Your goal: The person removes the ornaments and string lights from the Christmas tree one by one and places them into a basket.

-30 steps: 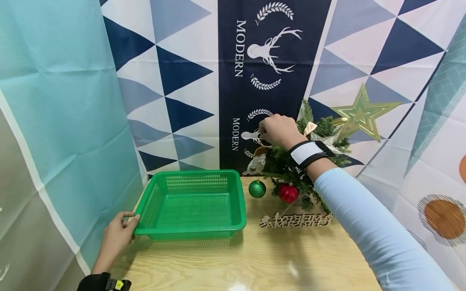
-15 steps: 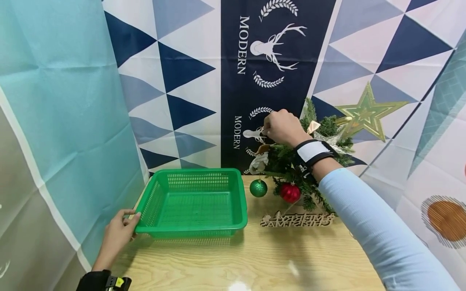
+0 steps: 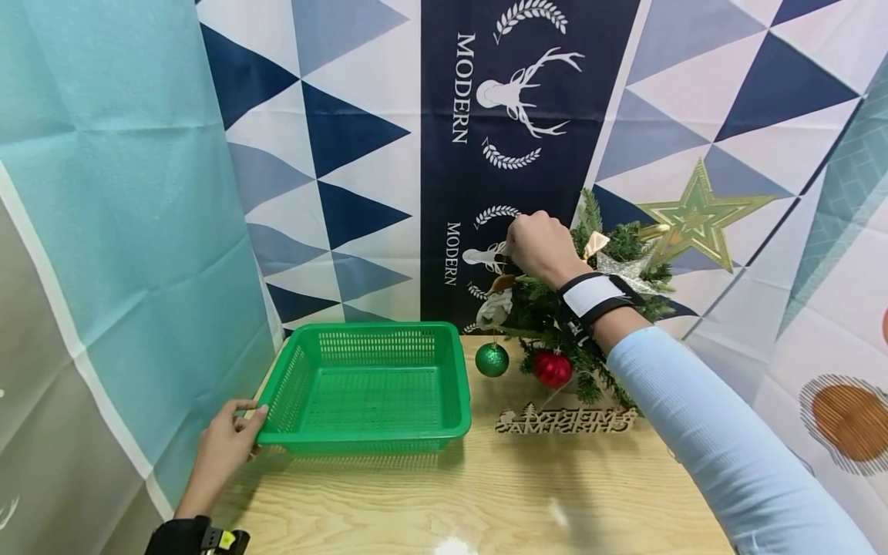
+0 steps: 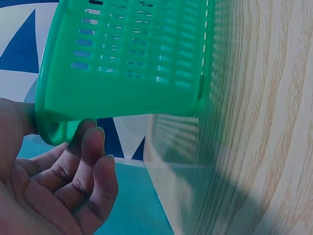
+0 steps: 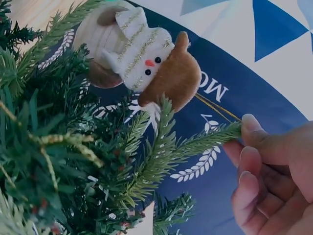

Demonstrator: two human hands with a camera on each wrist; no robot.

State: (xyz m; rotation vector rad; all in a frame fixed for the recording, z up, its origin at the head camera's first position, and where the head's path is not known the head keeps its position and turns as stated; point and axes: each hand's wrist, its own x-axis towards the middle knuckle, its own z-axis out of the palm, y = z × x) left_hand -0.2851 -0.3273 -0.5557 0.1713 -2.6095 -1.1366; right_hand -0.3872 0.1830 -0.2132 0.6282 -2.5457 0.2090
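Note:
My left hand grips the left front corner of a green plastic basket. In the left wrist view, the thumb is over the basket's rim and curled fingers lie beneath it. My right hand is at the left side of a small Christmas tree. In the right wrist view, its thumb and forefinger pinch the gold cord of a snowman ornament at the tip of a green branch. The snowman wears a brown hat and a white scarf with gold stripes.
A green bauble and a red bauble hang low on the tree. A gold star and a silver star are on its right. A wooden Merry Christmas sign stands before it on the wooden table.
The head view has shifted slightly. My right hand has moved a little to the right and down at the branch; my left hand and the basket stay put.

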